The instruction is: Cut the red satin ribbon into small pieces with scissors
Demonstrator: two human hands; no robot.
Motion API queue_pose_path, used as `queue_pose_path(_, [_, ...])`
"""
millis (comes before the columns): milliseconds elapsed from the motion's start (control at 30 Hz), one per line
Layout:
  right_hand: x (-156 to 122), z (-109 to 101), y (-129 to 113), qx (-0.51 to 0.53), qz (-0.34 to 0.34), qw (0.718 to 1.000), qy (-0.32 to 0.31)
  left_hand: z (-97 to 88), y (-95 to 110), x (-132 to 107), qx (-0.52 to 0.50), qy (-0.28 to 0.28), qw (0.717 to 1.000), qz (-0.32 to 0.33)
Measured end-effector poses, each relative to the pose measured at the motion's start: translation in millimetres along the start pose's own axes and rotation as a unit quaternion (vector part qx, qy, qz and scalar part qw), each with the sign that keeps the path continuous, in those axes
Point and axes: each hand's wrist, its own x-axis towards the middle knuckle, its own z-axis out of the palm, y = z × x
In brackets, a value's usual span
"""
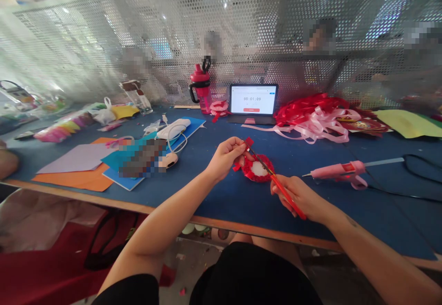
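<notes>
My right hand (293,197) is closed round the red handles of a pair of scissors (288,195). Their dark blades point up and left toward the fingers of my left hand (229,155). Those fingers pinch a short piece of red ribbon (249,143), whose end sticks up beside the blade tips. Below the blades lies a round red ruffled ribbon piece (258,176) with a white centre, partly covered by the scissors. Whether the ribbon end joins the round piece is hidden by my fingers.
A pink glue gun (340,171) lies at the right with its cord trailing. Red and pink ribbons (317,116) are heaped behind. A tablet (253,99) and a pink bottle (201,89) stand at the back. Orange paper (78,176) and a white computer mouse (168,160) lie left.
</notes>
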Motion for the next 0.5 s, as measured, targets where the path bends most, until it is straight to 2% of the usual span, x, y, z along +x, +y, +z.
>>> queue_pose_path(367, [0.0,0.1,-4.4,-0.013,0.01,1.0,0.026,-0.4,1.6,-0.5,-0.004,0.001,1.0,0.003])
queue_pose_path(500, [2.7,-1.9,0.3,0.006,-0.006,0.999,0.049,-6.3,3.5,3.8,0.017,0.041,0.999,0.026])
